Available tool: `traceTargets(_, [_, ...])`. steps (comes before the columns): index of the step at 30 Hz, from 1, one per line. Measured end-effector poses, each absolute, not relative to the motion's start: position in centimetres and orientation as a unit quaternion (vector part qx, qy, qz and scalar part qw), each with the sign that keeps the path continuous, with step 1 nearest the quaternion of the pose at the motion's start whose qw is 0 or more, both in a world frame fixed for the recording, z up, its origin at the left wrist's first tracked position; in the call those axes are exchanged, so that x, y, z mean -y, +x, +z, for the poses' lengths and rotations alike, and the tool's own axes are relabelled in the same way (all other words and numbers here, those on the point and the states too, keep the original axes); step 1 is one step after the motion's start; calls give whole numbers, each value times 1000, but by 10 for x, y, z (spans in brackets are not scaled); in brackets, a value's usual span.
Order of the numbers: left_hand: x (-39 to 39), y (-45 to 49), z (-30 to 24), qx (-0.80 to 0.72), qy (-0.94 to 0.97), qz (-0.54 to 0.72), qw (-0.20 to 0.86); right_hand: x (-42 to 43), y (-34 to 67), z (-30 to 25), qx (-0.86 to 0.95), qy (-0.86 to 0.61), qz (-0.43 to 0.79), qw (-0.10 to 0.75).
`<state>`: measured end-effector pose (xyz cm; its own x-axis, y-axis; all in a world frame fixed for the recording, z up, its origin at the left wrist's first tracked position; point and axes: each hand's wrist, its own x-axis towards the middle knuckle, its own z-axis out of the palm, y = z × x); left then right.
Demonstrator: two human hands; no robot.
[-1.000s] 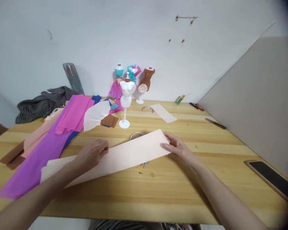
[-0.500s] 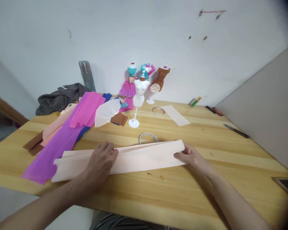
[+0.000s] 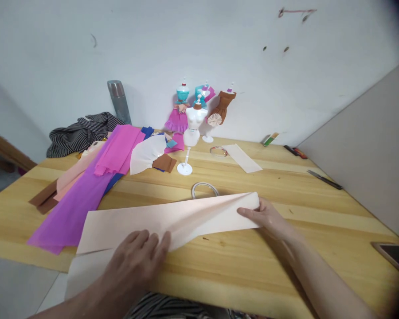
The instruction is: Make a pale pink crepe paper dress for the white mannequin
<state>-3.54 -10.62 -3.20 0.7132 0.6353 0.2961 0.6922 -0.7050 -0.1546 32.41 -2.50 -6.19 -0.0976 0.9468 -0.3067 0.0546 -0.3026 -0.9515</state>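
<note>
A long sheet of pale pink crepe paper (image 3: pixel 126 220) lies across the front of the table, partly folded lengthwise. At its right end my right hand (image 3: pixel 264 217) pinches the layers between thumb and fingers. My left hand (image 3: pixel 138 257) is palm down over the lower flap near the table's front edge, its fingers bent on the paper; the fingertips are partly hidden. Just behind the sheet's upper edge is a roll of white tape (image 3: pixel 204 184). Farther back stands a small white dress form (image 3: pixel 196 119).
Folded purple (image 3: pixel 66 217) and pink (image 3: pixel 119 153) sheets are piled on the left, before a striped cloth (image 3: pixel 80 135) and a bottle (image 3: pixel 119 102). Several dressed forms stand against the wall. A pale strip (image 3: pixel 244 158), a knife (image 3: pixel 325 179) and a phone (image 3: pixel 394 257) lie rightward.
My left hand has moved toward me, drawing the front flap down, so the sheet's left part now lies opened wider. The right hand still grips its end, nearly in place.
</note>
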Motion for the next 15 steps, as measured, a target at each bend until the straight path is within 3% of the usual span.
traceTargets(5, [106,-55,-21,337,-941,7,12,25,326,-60,489,-522,573,400])
traceTargets(15, [117,-58,-25,259,-965,7,28,28,329,-44,448,-433,662,416])
